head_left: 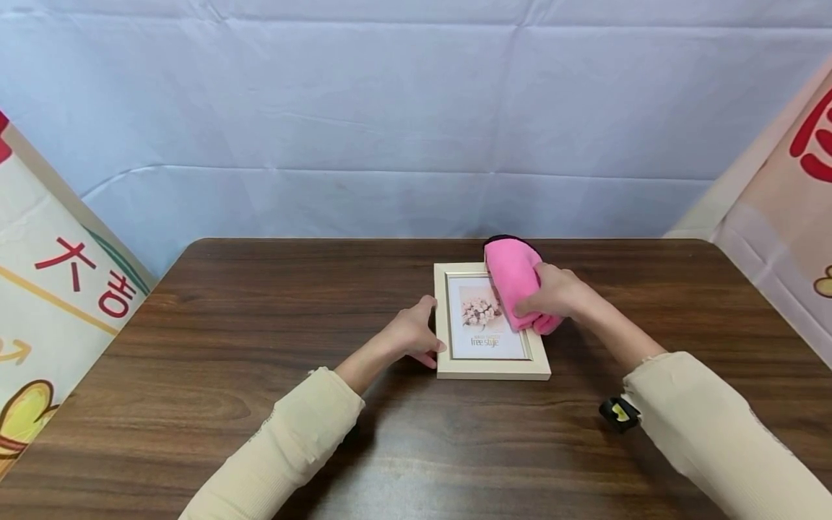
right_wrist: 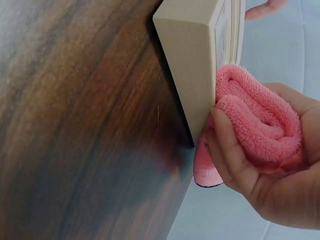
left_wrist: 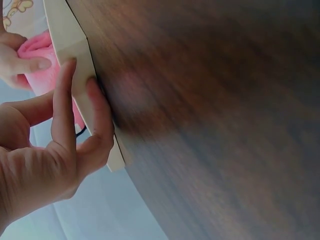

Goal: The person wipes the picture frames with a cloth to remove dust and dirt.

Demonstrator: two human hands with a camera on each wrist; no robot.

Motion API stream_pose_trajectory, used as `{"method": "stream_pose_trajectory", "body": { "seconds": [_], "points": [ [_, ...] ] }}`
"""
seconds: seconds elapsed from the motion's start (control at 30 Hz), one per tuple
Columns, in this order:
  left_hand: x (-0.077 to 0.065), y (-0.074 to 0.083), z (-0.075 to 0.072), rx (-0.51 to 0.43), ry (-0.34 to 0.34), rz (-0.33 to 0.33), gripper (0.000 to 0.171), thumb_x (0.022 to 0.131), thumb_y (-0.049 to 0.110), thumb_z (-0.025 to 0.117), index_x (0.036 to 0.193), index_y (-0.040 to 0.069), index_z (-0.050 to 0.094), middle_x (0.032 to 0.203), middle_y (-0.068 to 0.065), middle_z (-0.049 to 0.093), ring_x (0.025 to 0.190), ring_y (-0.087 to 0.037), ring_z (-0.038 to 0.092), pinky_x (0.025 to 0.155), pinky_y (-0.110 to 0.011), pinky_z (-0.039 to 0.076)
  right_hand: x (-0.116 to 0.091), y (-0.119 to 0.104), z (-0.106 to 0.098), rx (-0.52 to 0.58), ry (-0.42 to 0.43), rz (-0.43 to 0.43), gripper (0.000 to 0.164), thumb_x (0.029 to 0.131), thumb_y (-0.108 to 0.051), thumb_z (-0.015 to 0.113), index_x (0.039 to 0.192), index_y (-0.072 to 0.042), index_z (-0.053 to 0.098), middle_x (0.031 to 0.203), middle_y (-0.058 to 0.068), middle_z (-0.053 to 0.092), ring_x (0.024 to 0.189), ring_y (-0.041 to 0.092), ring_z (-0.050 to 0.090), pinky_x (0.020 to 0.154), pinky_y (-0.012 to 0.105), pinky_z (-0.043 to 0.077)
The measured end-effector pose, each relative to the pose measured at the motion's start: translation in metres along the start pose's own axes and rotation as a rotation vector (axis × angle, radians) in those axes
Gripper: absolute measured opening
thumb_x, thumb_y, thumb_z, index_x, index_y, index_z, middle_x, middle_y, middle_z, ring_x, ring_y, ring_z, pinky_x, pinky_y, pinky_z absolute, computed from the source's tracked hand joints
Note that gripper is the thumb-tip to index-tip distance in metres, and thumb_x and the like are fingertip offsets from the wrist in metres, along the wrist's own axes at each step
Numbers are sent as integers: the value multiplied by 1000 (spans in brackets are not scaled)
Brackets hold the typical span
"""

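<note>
A cream photo frame (head_left: 494,368) lies flat on the brown table, with a flower print (head_left: 481,312) behind its pane. Fingertips of my left hand (head_left: 409,332) press against the frame's left edge. In the left wrist view those fingers (left_wrist: 64,110) are spread along the side wall of the frame. My right hand (head_left: 552,292) grips a folded pink plush cloth (head_left: 510,271) with a dark border, laid over the frame's upper right part. In the right wrist view the cloth (right_wrist: 260,120) is rolled in the palm, with fingertips right at the frame's side.
The dark wood-grain table (head_left: 260,310) extends around the frame. Behind it hangs a pale creased backdrop (head_left: 364,108). Printed sheets with red characters stand on the left (head_left: 71,267) and the right. A black strap (head_left: 619,414) sits by the right sleeve.
</note>
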State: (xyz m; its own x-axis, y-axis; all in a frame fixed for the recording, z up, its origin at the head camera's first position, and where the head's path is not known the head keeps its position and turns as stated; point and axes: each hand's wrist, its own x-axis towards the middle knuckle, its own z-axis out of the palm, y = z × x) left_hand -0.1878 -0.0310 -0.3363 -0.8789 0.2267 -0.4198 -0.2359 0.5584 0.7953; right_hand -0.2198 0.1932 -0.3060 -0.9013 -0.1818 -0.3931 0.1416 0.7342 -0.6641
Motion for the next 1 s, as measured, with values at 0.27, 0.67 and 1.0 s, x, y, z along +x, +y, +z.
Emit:
{"method": "stream_pose_trajectory", "body": {
  "seconds": [0.27, 0.67, 1.0],
  "points": [
    [-1, 1, 0, 10, -10, 3, 77, 76, -14, 63, 140, 6, 26, 133, -30, 33, 54, -23, 60, 49, -30, 55, -17, 2, 5, 3, -26, -2, 89, 74, -11, 69, 136, 14, 11, 81, 22, 57, 55, 21, 63, 52, 37, 56],
    [-1, 0, 0, 8, -18, 8, 76, 77, -13, 64, 140, 6, 26, 135, -30, 31, 55, -23, 61, 50, -29, 55, -46, 7, 17, -25, -42, -18, 84, 73, -11, 72, 131, 13, 17, 87, 22, 53, 56, 19, 63, 51, 35, 56],
    [0, -2, -2, 5, -17, 12, 76, 77, -13, 63, 140, 7, 26, 134, -31, 31, 54, -22, 60, 51, -29, 55, -30, 4, 12, -47, -34, -30, 91, 74, -11, 72, 135, 16, 11, 93, 27, 53, 53, 20, 63, 49, 35, 55]
  ]
}}
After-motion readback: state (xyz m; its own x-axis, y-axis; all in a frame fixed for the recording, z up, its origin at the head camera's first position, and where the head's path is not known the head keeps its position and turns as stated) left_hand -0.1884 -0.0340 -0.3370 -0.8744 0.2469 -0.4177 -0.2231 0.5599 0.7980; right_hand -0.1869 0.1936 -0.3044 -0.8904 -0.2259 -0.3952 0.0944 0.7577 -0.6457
